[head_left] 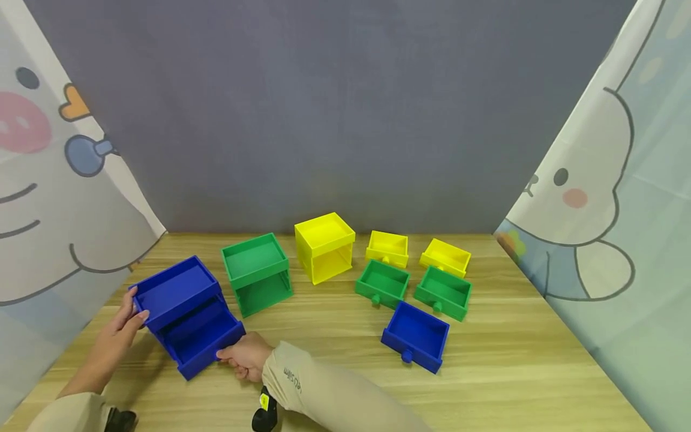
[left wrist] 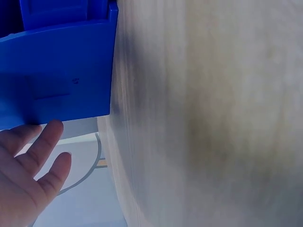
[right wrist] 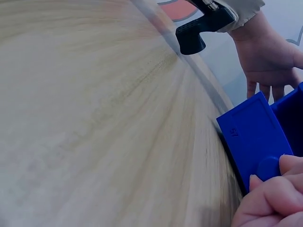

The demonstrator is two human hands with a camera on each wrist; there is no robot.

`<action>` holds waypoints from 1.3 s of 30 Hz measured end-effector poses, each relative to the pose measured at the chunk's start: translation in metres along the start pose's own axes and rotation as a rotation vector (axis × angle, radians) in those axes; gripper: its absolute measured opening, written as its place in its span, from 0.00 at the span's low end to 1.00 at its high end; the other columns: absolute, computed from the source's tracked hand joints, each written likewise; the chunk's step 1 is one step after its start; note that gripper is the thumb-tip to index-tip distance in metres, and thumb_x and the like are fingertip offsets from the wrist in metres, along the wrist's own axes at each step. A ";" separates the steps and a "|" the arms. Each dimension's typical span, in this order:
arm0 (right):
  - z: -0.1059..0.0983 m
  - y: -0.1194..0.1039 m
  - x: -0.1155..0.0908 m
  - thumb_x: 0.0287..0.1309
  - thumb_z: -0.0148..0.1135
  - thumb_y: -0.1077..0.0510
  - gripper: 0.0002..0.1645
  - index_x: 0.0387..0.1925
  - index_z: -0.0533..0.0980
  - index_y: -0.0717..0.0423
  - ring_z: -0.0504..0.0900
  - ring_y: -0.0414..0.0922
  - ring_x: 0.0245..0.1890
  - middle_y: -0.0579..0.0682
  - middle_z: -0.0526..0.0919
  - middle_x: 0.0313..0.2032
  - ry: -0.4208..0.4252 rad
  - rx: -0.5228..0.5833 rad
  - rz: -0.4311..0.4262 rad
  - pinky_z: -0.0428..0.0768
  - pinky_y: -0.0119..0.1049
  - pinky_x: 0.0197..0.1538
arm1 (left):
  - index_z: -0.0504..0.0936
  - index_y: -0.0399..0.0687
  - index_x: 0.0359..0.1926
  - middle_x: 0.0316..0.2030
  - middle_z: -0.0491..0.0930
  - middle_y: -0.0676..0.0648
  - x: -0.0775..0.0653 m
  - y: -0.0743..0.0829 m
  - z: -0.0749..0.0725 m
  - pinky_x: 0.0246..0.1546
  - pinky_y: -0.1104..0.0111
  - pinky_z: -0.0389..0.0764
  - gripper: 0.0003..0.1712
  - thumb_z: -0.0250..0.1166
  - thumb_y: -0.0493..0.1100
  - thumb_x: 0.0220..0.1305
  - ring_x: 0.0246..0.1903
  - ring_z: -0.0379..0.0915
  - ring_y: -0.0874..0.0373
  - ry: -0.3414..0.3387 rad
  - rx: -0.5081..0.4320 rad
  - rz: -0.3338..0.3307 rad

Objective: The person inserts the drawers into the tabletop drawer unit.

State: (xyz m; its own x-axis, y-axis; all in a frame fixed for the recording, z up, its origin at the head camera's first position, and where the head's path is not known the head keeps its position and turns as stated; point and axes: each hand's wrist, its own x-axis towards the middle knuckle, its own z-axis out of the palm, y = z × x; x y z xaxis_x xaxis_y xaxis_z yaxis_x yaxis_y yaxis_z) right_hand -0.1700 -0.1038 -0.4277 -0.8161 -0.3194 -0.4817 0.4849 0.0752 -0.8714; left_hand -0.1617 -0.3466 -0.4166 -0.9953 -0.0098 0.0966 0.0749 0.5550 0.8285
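At the left of the table stands a blue cabinet (head_left: 175, 294) with a tray-like top and an opening at the front. My left hand (head_left: 121, 324) holds its left side, thumb on the top's front corner. A blue drawer (head_left: 202, 359) sits in the lower opening, its front sticking out. The right hand (head_left: 247, 355) pinches the drawer's round knob (right wrist: 268, 167) between thumb and fingers. In the left wrist view, several spread fingers (left wrist: 45, 142) are at the cabinet's edge. How deep the drawer reaches inside is hidden.
A green cabinet (head_left: 256, 264) and a yellow cabinet (head_left: 324, 234) stand behind, both without drawers inside. To the right lie another blue drawer (head_left: 414, 330), two green drawers (head_left: 382, 283) and two yellow drawers (head_left: 387, 247). A grey cloth wall (head_left: 335, 120) rises at the back.
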 end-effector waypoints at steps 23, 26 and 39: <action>0.001 -0.006 0.014 0.42 0.75 0.68 0.28 0.07 0.62 0.55 0.50 0.37 0.06 0.43 0.57 0.05 0.162 -0.215 -0.081 0.50 0.27 0.12 | 0.27 0.47 0.74 0.67 0.42 0.21 0.004 0.005 0.002 0.35 0.85 0.60 0.37 0.39 0.47 0.78 0.39 0.54 0.90 -0.025 0.002 0.037; 0.002 -0.007 0.015 0.41 0.75 0.69 0.29 0.06 0.62 0.55 0.50 0.38 0.06 0.44 0.57 0.05 0.164 -0.237 -0.082 0.50 0.28 0.12 | 0.26 0.46 0.74 0.67 0.40 0.20 0.004 0.003 0.003 0.37 0.86 0.59 0.37 0.38 0.46 0.78 0.40 0.53 0.91 -0.030 -0.026 0.057; 0.012 -0.005 0.018 0.42 0.73 0.70 0.29 0.07 0.62 0.54 0.48 0.38 0.07 0.43 0.55 0.05 0.193 -0.174 -0.121 0.46 0.29 0.13 | 0.32 0.35 0.73 0.63 0.60 0.27 0.004 0.003 0.002 0.32 0.81 0.67 0.35 0.40 0.41 0.77 0.36 0.61 0.80 0.030 0.054 0.106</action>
State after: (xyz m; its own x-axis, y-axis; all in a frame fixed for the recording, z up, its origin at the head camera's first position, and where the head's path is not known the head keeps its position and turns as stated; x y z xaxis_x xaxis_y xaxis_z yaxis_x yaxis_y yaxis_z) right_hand -0.1832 -0.1211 -0.4307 -0.9177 -0.1514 -0.3672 0.3322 0.2141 -0.9186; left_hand -0.1655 -0.3435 -0.4153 -0.9796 0.0271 0.1990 0.1754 0.5985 0.7817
